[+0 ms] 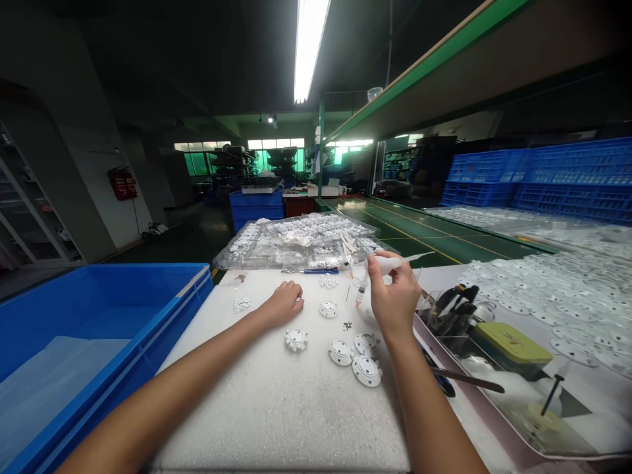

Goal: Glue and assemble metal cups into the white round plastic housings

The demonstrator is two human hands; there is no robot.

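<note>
My left hand (285, 303) rests on the white foam sheet (276, 415), fingers curled; whatever they may hold is hidden. Raised over the right side, my right hand (397, 296) is closed round a white squeeze bottle (388, 264), its long thin nozzle pointing right. Just left of that hand is a small clear syringe-like tube (360, 296) with an orange tip. Between the hands sits a round white disc part (328, 309). Nearer me lie a disc with notched edges (296, 340) and several more discs (367, 370). Tiny dark pieces (347, 326) lie beside them.
Small white pieces (241, 305) form a pile at left. Filled clear trays (316, 234) stack at the back. A blue bin (162, 329) stands left. At right are a tool tray (494, 421), a yellow-green sponge (513, 342) and many white discs (523, 289). A shelf (444, 59) overhangs.
</note>
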